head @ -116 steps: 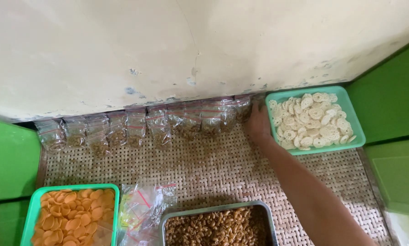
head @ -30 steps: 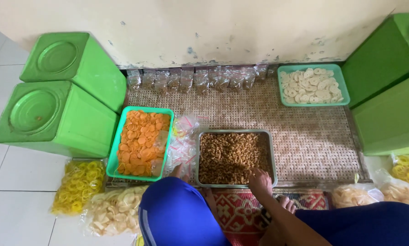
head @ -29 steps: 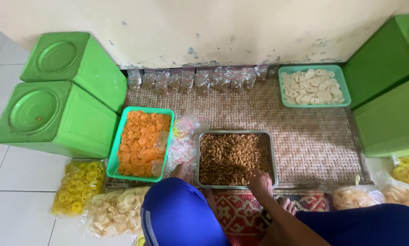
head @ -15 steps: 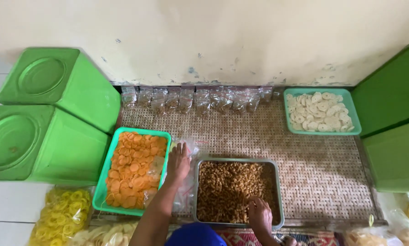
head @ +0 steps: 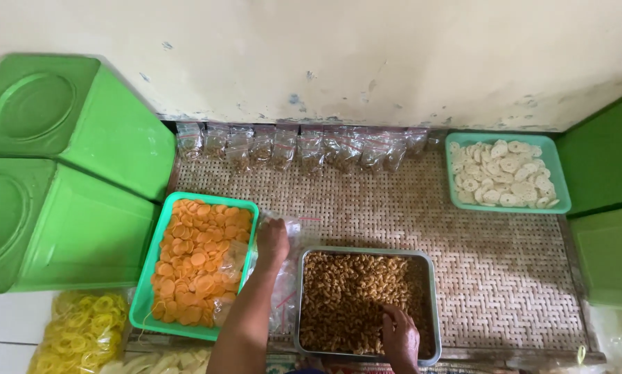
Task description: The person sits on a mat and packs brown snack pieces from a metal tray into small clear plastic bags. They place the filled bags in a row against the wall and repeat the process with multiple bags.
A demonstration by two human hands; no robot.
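My left hand (head: pixel 272 242) reaches onto a pile of clear plastic bags (head: pixel 283 291) lying between the green tray of orange crackers (head: pixel 199 266) and the metal tray of brown snacks (head: pixel 356 301); its fingers are curled on the top bag. My right hand (head: pixel 400 339) rests in the brown snacks at the near right of the metal tray, fingers bent into them. A row of small filled clear bags (head: pixel 304 145) leans against the wall at the far edge of the woven mat (head: pixel 422 221).
A green tray of white ring crackers (head: pixel 506 173) sits at the far right of the mat. Green bins (head: pixel 61 166) stand on the left and green boxes (head: pixel 605 208) on the right. Bags of yellow crackers (head: pixel 82 332) lie near left.
The view has moved closer and lower over the mat. My left hand has reached forward onto the plastic bags; my right hand stays in the brown snacks.
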